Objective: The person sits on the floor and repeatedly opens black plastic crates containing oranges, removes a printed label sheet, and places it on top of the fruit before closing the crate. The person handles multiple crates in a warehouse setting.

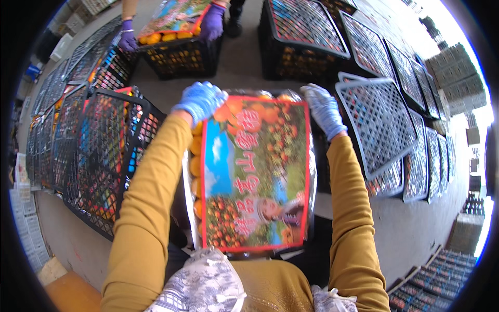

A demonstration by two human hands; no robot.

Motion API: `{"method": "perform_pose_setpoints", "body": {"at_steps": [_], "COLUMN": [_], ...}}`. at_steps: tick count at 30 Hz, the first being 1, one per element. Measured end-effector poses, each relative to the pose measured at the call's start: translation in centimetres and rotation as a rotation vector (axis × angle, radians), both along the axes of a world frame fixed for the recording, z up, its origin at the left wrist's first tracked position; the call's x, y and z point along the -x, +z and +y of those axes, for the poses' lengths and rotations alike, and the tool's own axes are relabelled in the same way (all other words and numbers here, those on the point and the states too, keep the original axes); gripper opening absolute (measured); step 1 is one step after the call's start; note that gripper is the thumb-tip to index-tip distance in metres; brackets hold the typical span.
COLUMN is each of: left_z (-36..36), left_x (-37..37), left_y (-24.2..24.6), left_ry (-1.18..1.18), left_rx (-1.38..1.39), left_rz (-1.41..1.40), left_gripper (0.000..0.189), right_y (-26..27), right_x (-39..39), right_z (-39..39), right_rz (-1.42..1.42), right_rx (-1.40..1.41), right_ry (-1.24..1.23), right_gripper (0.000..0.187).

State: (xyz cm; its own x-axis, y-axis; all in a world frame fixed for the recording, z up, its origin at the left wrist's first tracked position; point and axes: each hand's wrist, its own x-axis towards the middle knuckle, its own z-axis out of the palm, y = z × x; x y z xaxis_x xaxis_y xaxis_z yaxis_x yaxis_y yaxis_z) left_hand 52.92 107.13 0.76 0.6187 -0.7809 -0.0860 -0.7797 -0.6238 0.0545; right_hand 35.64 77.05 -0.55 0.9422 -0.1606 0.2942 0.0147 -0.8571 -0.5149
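Observation:
In front of me stands a crate of orange citrus fruit (195, 167), covered by a printed sheet (265, 175) with a red border, large characters and a picture of orchard and fruit. Clear plastic film (312, 163) shows along the crate's sides. My left hand (202, 100), in a blue knitted glove, has its fingers curled at the sheet's far left corner. At the far right corner lies my right hand (324, 109), in a matching glove, with its fingertips on the edge; its grip is partly hidden.
Across from me, a person's purple-gloved hands (212, 22) hold another covered fruit crate (179, 58). A black lattice lid (101, 163) leans against crates at left. Grey lattice lids (378, 121) lie on crates at right, beside a closed crate (300, 58). Stacked crates (458, 78) stand farther off.

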Motion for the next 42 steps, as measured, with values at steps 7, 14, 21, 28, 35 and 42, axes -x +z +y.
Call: {"method": "perform_pose_setpoints", "body": {"at_steps": [7,14,21,28,35,42], "left_z": [-0.9,3.0,3.7,3.7,10.0,13.5], "left_x": [10.3,18.2,17.7,18.4,28.8,22.6], "left_y": [-0.2,-5.5,-7.7,-5.3,-2.9,-3.4], "left_ry": [-0.258,0.157,0.136,0.159,0.196,0.546], "left_rx": [0.361,0.089,0.171,0.14,0.07,0.635], "left_rz": [-0.282,-0.012,-0.081,0.039,-0.009,-0.224], "left_gripper": [0.053,0.068,0.066,0.065,0.067,0.065], "right_y": [-5.4,-3.1,3.1,1.5,-1.4,-4.5], "right_x": [15.7,19.2,21.0,24.0,29.0,28.3], "right_z": [4.4,11.3,9.8,8.6,-14.8,-17.7], "right_rz": [0.202,0.565,0.547,0.203,0.108,0.397], "right_rx": [-0.578,0.058,0.022,0.333,-0.07,-0.115], "right_ry": [-0.172,-0.326,-0.291,-0.083,-1.222,-1.47], "right_gripper": [0.034,0.052,0.042,0.017,0.087,0.051]}}
